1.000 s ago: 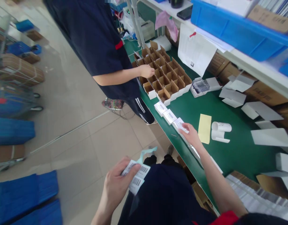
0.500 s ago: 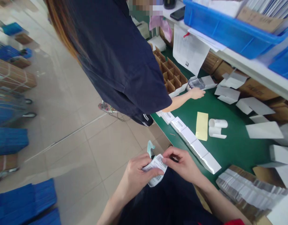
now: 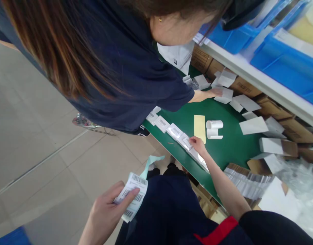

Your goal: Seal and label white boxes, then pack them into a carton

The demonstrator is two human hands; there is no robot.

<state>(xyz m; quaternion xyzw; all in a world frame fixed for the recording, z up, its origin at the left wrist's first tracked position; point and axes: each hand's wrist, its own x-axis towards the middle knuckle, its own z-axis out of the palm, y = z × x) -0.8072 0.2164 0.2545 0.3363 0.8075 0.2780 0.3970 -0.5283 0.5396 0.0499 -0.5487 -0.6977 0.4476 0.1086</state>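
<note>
My left hand (image 3: 107, 206) pinches a strip of white barcode labels (image 3: 133, 197) between thumb and fingers, above my lap. A pale green backing tail (image 3: 150, 165) curls up from the strip. Over the table's near edge, my right hand (image 3: 198, 145) has its fingertips closed on a small label (image 3: 187, 142), which lies against the top of a white box. That box belongs to a row of small white boxes (image 3: 174, 130) along the edge; several have barcode labels on top. My right forearm passes over the row's near end.
A co-worker in a dark shirt (image 3: 136, 75) leans in from the left, one hand (image 3: 214, 93) at the open white cartons (image 3: 224, 96). On the green table (image 3: 176, 115) lie a yellow paper (image 3: 199, 127) and curled white paper (image 3: 214, 129). Blue bins (image 3: 286, 68) sit on the shelf above.
My right hand has left the label strip and reached to the box row with a label. My left hand has moved left with the strip. The co-worker has leaned farther across.
</note>
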